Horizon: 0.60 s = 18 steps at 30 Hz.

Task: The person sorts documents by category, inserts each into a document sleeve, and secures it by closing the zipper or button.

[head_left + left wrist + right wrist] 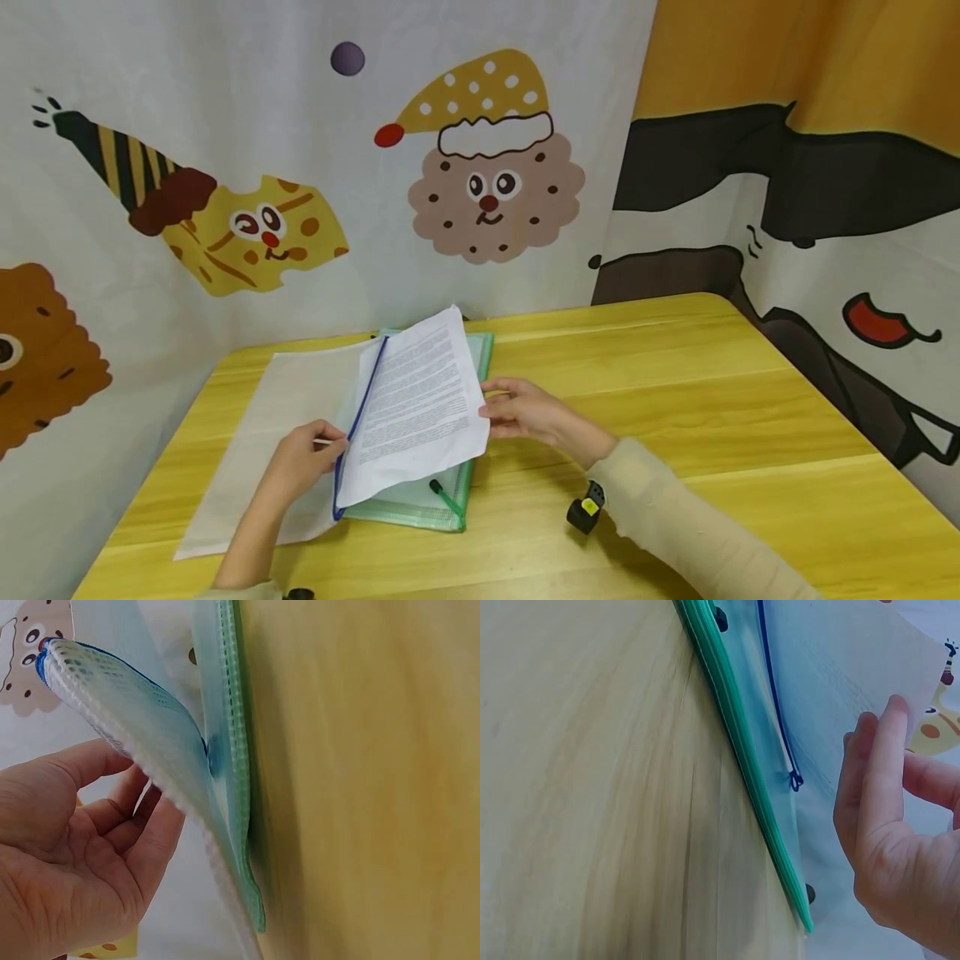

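A white mesh zip pouch (pixel 262 417) with a blue zipper edge lies at the table's left. Printed paper (pixel 420 400) slants out past that blue edge to the right. Below the paper is a green-edged zip pouch (pixel 397 512), partly covered. My left hand (pixel 300 462) pinches the white pouch near its blue opening; in the left wrist view that pouch (pixel 142 720) arches up from the fingers. With my right hand (pixel 532 417) I hold the paper by its right edge, thumb and fingers on either side, as the right wrist view shows the hand (pixel 900 825) at the sheet.
The wooden table (pixel 675 392) extends to the right of the pouches. A cartoon-printed curtain (pixel 300 125) hangs along its back and sides. A green zipper pull (pixel 447 500) lies on the green pouch's front right corner.
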Each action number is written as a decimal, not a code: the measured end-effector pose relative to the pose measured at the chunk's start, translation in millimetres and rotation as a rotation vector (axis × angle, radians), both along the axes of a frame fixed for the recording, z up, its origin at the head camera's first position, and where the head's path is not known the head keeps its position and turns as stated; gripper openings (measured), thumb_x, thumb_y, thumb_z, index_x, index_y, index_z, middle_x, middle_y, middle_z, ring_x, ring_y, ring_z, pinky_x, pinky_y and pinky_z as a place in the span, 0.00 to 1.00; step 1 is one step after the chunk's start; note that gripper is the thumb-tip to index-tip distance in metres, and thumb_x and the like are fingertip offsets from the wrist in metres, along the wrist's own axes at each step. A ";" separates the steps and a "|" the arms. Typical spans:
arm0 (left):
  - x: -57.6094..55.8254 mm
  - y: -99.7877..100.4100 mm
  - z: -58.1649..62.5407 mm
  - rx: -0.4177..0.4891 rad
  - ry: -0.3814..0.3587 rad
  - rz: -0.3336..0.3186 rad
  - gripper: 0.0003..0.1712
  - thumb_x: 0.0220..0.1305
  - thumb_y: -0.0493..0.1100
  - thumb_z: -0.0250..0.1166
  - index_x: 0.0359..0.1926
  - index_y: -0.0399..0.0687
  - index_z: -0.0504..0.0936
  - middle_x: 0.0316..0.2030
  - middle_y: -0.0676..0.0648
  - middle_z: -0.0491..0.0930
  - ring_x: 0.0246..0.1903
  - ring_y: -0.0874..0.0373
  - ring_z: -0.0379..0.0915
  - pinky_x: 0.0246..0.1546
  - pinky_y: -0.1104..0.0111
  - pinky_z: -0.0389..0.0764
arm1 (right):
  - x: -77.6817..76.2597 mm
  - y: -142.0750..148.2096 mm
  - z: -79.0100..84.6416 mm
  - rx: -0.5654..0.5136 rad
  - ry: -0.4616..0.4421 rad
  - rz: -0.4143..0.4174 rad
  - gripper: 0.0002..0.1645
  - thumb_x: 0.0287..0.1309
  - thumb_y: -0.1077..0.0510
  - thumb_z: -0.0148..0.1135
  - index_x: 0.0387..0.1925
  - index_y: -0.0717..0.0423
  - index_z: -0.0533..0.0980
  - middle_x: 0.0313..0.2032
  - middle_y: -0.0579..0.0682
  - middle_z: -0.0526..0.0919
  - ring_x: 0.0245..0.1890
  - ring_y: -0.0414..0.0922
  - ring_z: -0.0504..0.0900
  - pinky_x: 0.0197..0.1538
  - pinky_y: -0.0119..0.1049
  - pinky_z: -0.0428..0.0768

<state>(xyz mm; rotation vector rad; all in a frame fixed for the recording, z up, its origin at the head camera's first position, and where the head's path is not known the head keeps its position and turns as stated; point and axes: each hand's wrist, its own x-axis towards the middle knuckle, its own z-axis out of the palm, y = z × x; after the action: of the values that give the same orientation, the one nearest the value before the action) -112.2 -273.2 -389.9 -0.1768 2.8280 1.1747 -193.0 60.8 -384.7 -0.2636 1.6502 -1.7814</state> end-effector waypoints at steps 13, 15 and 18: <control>0.0 5.8 -0.3 0.002 0.004 0.002 0.07 0.67 0.36 0.62 0.39 0.34 0.80 0.40 0.36 0.84 0.35 0.53 0.84 0.34 0.65 0.86 | 1.8 -17.6 2.1 0.034 0.033 -0.016 0.29 0.68 0.68 0.55 0.69 0.64 0.63 0.51 0.62 0.82 0.38 0.42 0.85 0.45 0.37 0.87; -0.4 6.1 -0.2 -0.001 0.002 -0.001 0.07 0.67 0.36 0.62 0.39 0.34 0.80 0.40 0.36 0.84 0.34 0.53 0.84 0.34 0.64 0.87 | 2.1 -20.1 2.1 0.039 0.032 -0.018 0.29 0.68 0.69 0.54 0.69 0.63 0.64 0.50 0.61 0.82 0.37 0.43 0.85 0.43 0.36 0.87; -0.8 6.5 0.1 -0.007 0.000 -0.002 0.07 0.67 0.37 0.62 0.39 0.34 0.80 0.40 0.36 0.84 0.34 0.53 0.84 0.34 0.63 0.87 | 2.4 -23.6 1.8 0.048 0.053 -0.011 0.29 0.68 0.69 0.54 0.69 0.63 0.64 0.50 0.62 0.82 0.37 0.43 0.85 0.42 0.36 0.87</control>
<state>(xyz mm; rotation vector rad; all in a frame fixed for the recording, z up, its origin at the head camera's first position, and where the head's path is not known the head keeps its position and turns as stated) -113.1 -266.7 -389.8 -0.1738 2.8323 1.1641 -190.6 37.2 -382.9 -0.2821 1.7324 -1.7544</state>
